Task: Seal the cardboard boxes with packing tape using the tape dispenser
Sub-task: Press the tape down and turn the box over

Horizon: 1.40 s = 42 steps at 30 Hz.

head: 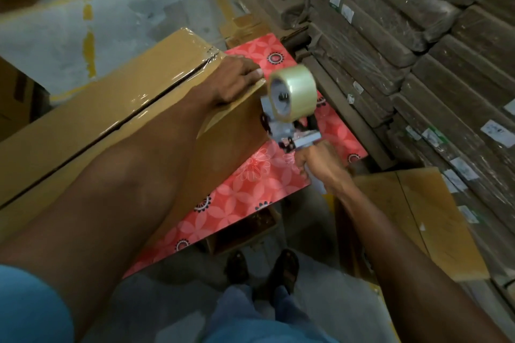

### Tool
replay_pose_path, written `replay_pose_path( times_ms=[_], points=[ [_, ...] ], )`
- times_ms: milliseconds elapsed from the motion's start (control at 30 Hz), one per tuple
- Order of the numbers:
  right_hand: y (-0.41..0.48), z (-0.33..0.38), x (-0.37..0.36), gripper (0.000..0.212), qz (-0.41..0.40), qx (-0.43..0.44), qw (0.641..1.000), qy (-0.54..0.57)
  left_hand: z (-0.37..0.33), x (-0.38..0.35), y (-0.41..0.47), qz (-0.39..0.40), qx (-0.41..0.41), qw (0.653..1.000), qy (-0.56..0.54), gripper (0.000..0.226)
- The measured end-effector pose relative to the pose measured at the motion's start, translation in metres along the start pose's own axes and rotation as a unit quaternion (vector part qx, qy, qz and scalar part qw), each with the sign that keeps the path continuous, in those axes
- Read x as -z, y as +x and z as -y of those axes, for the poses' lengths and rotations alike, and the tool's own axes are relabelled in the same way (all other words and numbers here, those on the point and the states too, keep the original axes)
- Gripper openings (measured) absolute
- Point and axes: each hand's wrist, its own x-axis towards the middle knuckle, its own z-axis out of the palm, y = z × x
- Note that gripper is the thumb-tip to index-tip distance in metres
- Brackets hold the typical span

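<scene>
long brown cardboard box (97,120) lying on red flower-patterned counter (250,184), one end turned toward the stacked flattened cartons (418,64); glossy clear tape visible along the top centre seam. left grip (237,78) palm-down on the top of that end, fingers laid flat and reaching the far edge, pressing rather than clasping. right grip (320,167) wrapped round the handle of the grey-and-black hand-held tape dispenser (289,133), clear tape roll (295,92) uppermost. dispenser blurred, just beside the box's end face; contact with the cardboard not discernible.

judged handling: box probably light for its length, flaps liable to spring apart, so best steadied from above close to the seam, as here; corners easily dented. dispenser rigid and top-heavy with a full roll, to be taken by the handle only, away from the cutter end. tape thin, slick on its back, prone to wrinkling where tension slackens.

box end between the two grips: under the left, just beside the tool held in the right.
</scene>
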Motion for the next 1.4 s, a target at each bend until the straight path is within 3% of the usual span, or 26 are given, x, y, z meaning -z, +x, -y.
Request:
replay_pose_path(
  times_ms=[133, 267, 433, 567, 700, 800, 867, 967, 1033, 1100, 1200, 1300, 1400],
  points=[
    [-0.008, -0.05, -0.013, 0.01, -0.053, -0.056, 0.997, 0.026, 0.0, -0.005, 0.001, 0.011, 0.013, 0.999, 0.039, 0.069],
    [0.038, -0.049, -0.009, 0.043, -0.12, -0.055, 0.99, -0.045, -0.012, -0.007, 0.01, -0.009, 0.023, 0.998, 0.056, 0.066],
    [0.088, -0.043, 0.001, 0.03, -0.1, -0.013, 0.982, -0.159, -0.022, -0.016, 0.011, -0.025, 0.065, 0.995, 0.072, 0.047],
    [0.097, -0.063, -0.004, 0.048, -0.112, -0.035, 0.968, -0.221, -0.021, -0.02, 0.013, -0.034, 0.085, 0.993, 0.072, 0.036],
    [0.099, -0.076, -0.009, 0.057, -0.069, -0.062, 0.969, -0.23, -0.025, -0.021, 0.012, -0.034, 0.094, 0.992, 0.07, 0.033],
    [0.096, -0.056, -0.001, 0.054, -0.044, -0.072, 0.926, -0.369, -0.025, -0.02, 0.009, -0.031, 0.088, 0.994, 0.052, 0.043],
    [0.096, -0.016, 0.006, 0.05, -0.115, -0.025, 0.886, -0.449, -0.019, -0.009, 0.007, -0.009, 0.07, 0.998, -0.002, 0.053],
    [0.099, 0.065, -0.001, 0.026, -0.219, 0.183, 0.856, -0.432, 0.007, 0.017, 0.001, -0.083, 0.107, 0.987, -0.087, 0.062],
    [0.105, 0.112, -0.024, 0.023, -0.181, 0.313, 0.86, -0.36, 0.044, 0.034, 0.0, -0.144, 0.182, 0.971, -0.058, 0.059],
    [0.111, 0.15, -0.055, 0.026, -0.114, 0.388, 0.849, -0.339, 0.089, 0.049, -0.004, -0.148, 0.263, 0.953, 0.001, 0.064],
    [0.131, 0.191, -0.099, 0.038, -0.049, 0.425, 0.828, -0.363, 0.141, 0.068, -0.006, -0.083, 0.319, 0.944, 0.017, 0.065],
    [0.165, 0.218, -0.134, 0.038, -0.011, 0.427, 0.808, -0.406, 0.162, 0.076, -0.002, -0.037, 0.246, 0.969, -0.007, 0.053],
    [0.201, 0.237, -0.162, 0.038, 0.038, 0.41, 0.803, -0.432, 0.176, 0.075, 0.009, -0.051, 0.227, 0.973, -0.007, 0.039]
  ],
)
